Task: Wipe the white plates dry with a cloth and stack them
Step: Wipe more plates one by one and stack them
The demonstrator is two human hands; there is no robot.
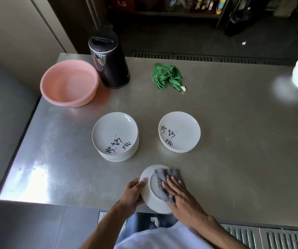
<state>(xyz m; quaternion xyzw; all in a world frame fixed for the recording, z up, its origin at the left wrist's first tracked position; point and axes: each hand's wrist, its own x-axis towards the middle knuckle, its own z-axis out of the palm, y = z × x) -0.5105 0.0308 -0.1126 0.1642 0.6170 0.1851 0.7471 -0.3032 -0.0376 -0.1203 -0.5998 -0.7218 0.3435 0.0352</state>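
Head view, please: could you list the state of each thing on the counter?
Held plate: underside up, gripped by left hand.
Grey cloth: pressed on it by flat right hand.
Left stack: face up, taller.
Right stack: face up, shorter.
Pink basin: upright.
Black jug: lid closed.
Green cloth: crumpled, untouched.

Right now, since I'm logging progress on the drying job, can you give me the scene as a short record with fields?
in hands: white plate, underside facing up
left hand: grips the plate's rim
right hand: presses grey cloth flat on the plate
stacks: taller stack on the left, shorter stack on the right, both face up
elsewhere on steel table: green cloth, pink basin, black jug
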